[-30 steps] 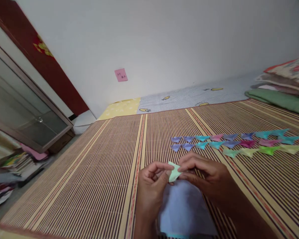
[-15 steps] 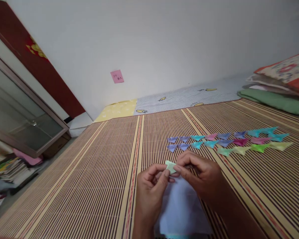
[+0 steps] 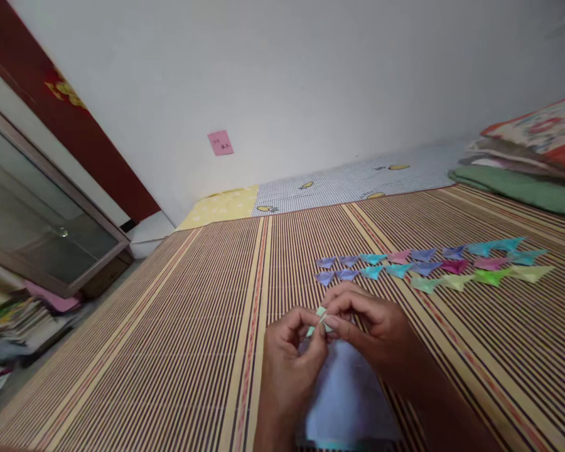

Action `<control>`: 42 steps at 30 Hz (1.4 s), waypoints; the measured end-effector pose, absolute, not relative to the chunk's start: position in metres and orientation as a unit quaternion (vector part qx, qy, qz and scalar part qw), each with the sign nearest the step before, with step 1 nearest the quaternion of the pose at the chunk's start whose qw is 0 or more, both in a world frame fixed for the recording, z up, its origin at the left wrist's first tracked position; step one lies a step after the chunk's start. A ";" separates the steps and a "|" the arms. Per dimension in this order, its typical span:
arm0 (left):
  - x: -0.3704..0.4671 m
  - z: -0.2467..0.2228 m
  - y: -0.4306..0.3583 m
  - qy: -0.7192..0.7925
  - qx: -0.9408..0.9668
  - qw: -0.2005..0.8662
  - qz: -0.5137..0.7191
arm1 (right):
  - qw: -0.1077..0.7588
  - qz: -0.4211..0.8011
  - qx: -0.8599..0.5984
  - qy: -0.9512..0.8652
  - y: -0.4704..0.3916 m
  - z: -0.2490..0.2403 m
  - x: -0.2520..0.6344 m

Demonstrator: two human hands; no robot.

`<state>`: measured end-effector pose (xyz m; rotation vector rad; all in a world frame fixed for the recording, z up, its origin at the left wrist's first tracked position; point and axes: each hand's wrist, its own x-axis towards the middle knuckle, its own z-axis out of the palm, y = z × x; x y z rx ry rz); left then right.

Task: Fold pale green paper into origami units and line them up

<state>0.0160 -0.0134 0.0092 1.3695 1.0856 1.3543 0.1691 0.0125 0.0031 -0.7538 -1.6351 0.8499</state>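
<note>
A small pale green piece of folded paper (image 3: 321, 312) is pinched between both hands, partly covered by the fingertips. My left hand (image 3: 294, 348) grips its left side with thumb and forefinger. On the other side, my right hand (image 3: 370, 320) holds the paper between thumb and fingers. Under the hands lies a pale bluish sheet-like thing (image 3: 351, 398), whose kind I cannot make out. Beyond the right hand, several small folded paper pieces (image 3: 454, 266) in purple, blue, pink, green and yellow lie in rows.
The striped mat (image 3: 179, 326) spreads across the surface. Folded bedding and a pillow (image 3: 537, 141) are stacked at the far right. A patterned cloth (image 3: 329, 185) runs along the wall, where a pink note (image 3: 220, 143) hangs. At left stand a glass-fronted cabinet (image 3: 42, 207) and books (image 3: 21, 323).
The green paper has turned and shows less between the fingers. Both hands have drawn closer together, the left shifting slightly right.
</note>
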 end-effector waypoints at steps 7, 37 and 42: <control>0.020 0.014 -0.014 0.437 0.500 0.475 0.578 | 0.554 0.370 -0.338 -0.664 0.010 0.004 0.165; 0.027 0.012 -0.014 0.434 0.435 0.474 0.631 | 0.607 0.202 -0.431 -0.637 0.007 0.004 0.160; 0.028 0.013 -0.013 0.423 0.425 0.487 0.635 | 0.599 0.243 -0.430 -0.630 0.007 0.003 0.162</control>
